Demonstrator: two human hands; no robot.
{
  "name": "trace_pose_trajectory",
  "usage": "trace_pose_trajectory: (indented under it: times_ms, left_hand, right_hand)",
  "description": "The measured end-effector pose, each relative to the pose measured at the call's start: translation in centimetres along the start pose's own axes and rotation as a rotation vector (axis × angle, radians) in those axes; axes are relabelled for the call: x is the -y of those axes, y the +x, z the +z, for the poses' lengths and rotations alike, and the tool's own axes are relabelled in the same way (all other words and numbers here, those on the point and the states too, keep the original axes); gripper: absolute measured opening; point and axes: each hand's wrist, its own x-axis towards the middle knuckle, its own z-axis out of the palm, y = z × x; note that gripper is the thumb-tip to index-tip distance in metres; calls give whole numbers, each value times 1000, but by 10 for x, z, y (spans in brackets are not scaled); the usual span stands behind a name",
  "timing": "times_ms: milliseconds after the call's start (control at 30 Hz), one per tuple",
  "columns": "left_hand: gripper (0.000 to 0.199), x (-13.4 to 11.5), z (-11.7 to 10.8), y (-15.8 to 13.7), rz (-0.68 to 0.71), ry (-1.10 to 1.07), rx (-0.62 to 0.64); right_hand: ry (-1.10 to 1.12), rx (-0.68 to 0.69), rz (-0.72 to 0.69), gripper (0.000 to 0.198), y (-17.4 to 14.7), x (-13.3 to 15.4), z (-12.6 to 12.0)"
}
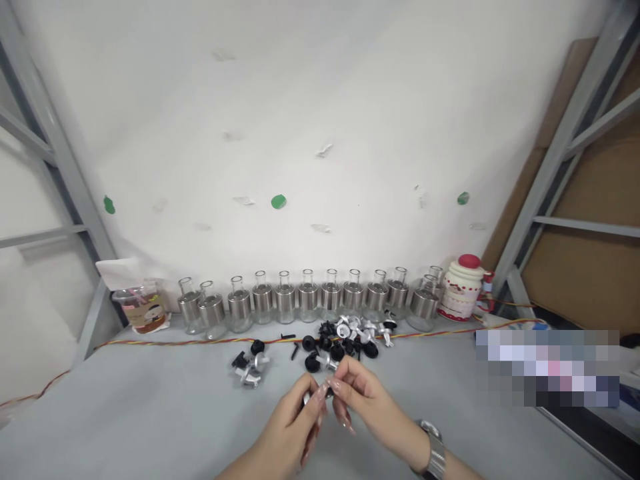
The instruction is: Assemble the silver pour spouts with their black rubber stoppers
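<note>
My left hand and my right hand meet low in the middle of the view, fingertips pinched together. Between them is a small piece, mostly covered by the fingers, with dark and silvery bits showing; its kind cannot be made out. Just beyond my fingers lies a heap of silver spout-like pieces and black ribbed stopper-like pieces. Off to the left sits a smaller group of silver pieces with a black cap. Two short black rods lie between the groups.
Several glass bottles with steel sleeves stand in a row along the wall. A plastic cup is at the left, a cream jar with a red lid at the right. Twisted red-yellow wire crosses the grey table.
</note>
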Motion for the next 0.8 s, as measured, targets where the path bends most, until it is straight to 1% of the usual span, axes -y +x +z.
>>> trace_pose_trajectory:
  times_ms: [167,333,600,800]
  left_hand:
    - [28,1,0,0,18,7,-17]
    - [29,3,-1,2,19,30,-64]
    - [30,2,-1,1,4,-3,-69]
    - [31,1,-1,2,-23,-22,-78]
  right_hand:
    - [-28,-18,4,30,-1,2,3]
    - [-67,-44,5,29,-2,3,3]
    - [-88,-2,34,30,-1,4,0]
    - [-64,-7,33,33,0,5,0]
